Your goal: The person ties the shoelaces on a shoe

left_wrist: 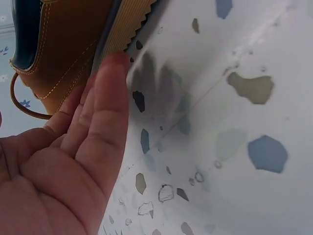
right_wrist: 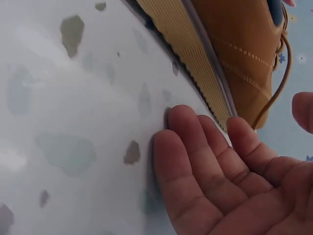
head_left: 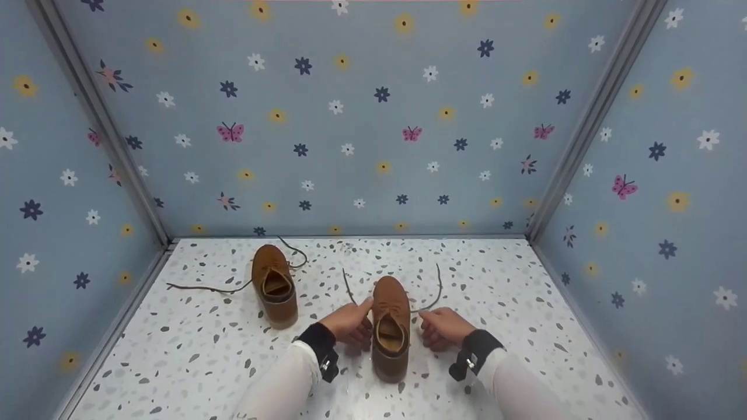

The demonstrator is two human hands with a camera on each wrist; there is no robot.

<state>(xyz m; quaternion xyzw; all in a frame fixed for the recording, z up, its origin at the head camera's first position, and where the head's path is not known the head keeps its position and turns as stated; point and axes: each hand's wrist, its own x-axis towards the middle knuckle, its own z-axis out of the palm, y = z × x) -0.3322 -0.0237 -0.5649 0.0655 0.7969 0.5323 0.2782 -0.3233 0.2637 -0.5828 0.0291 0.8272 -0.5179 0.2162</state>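
A brown lace-up shoe (head_left: 389,289) stands upright between the two hands, its toe facing the back wall. My left hand (head_left: 348,322) is at the shoe's left side; in the left wrist view its extended fingers (left_wrist: 111,98) lie along the upper and the ribbed sole (left_wrist: 128,27). On the other side, my right hand (head_left: 445,328) is beside the shoe with fingers loosely bent and the thumb apart from them. One lace end (head_left: 439,286) curves out past the right fingertips. The left lace end (head_left: 348,284) runs behind the left hand, partly hidden.
A matching brown shoe (head_left: 269,259) stands farther left, its laces (head_left: 204,287) spread out to both sides. The speckled white floor (head_left: 496,280) is bounded by a flowered blue back wall (head_left: 362,186) and side walls in grey frames.
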